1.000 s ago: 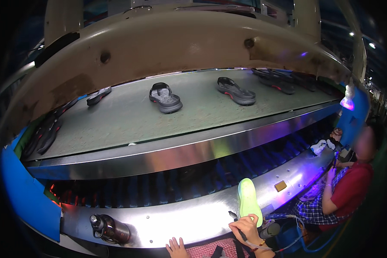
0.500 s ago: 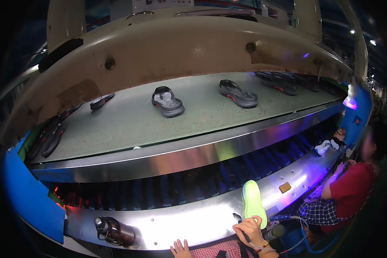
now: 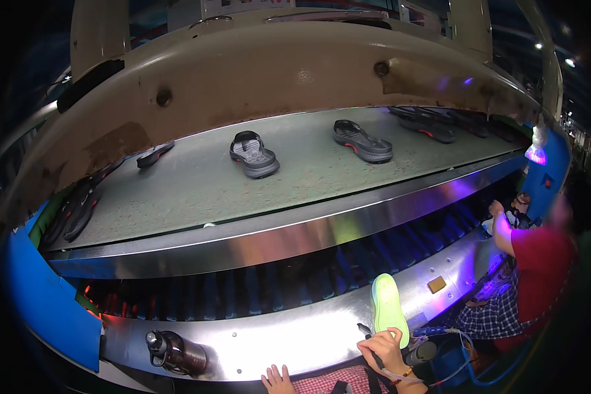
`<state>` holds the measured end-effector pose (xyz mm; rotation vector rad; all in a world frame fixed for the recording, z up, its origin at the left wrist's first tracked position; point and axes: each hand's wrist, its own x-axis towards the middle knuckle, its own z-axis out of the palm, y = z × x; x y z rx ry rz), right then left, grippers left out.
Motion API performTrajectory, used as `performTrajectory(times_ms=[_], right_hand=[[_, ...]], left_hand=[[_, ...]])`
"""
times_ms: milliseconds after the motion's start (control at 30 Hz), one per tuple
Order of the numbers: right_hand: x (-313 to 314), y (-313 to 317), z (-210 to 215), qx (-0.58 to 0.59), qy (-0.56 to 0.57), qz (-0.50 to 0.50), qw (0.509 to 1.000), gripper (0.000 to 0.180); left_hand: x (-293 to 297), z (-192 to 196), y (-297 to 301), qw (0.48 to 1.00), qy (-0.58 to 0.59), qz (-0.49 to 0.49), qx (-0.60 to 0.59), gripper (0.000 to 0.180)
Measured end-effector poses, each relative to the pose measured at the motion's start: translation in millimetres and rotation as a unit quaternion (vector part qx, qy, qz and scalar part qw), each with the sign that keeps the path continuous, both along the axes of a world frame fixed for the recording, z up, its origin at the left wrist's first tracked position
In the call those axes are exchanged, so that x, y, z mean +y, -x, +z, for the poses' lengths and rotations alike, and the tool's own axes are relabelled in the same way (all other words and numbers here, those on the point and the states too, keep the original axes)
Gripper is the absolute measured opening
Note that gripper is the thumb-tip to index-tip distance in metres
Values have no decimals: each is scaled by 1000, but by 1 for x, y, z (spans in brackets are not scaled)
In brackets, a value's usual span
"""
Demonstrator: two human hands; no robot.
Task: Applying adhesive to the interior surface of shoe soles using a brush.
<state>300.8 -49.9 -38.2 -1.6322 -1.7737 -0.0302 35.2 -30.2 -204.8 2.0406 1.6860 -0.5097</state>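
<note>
A yellow-green shoe sole (image 3: 387, 301) lies lengthwise on the shiny metal ledge (image 3: 295, 348), its near end by my right hand (image 3: 385, 348). That hand is closed around a black pen-shaped tool (image 3: 364, 329), whose dark end sticks out to the left of the sole. Its thumb and finger meet at the sole's near edge; whether they pinch it I cannot tell. At the ledge's front edge lies my left hand (image 3: 278, 381), fingers apart and holding nothing.
A dark bottle (image 3: 180, 354) stands left on the ledge; a tan block (image 3: 437, 284) lies right of the sole. Black-and-grey shoe soles (image 3: 253, 155) rest on the green conveyor belt (image 3: 177, 197). A co-worker in a red top (image 3: 545, 262) sits at right, near a blue hose (image 3: 486, 381).
The co-worker has raised an arm and reached forward toward the machine's right end. My two hands and the yellow-green sole have barely moved.
</note>
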Motion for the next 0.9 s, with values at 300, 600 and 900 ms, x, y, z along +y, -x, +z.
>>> performTrajectory(times_ms=[300, 600, 900], right_hand=[[-4, 2, -5, 4, -3, -30, 1000, 8], [-4, -6, -2, 0, -10, -29, 1000, 8], [-1, -4, -2, 5, -4, -19, 1000, 9]], left_hand=[[-1, -15, 5, 998, -54, 3, -22, 42], [2, 6, -4, 1000, -16, 9, -20, 43], [-2, -6, 0, 999, -24, 22, -14, 43]])
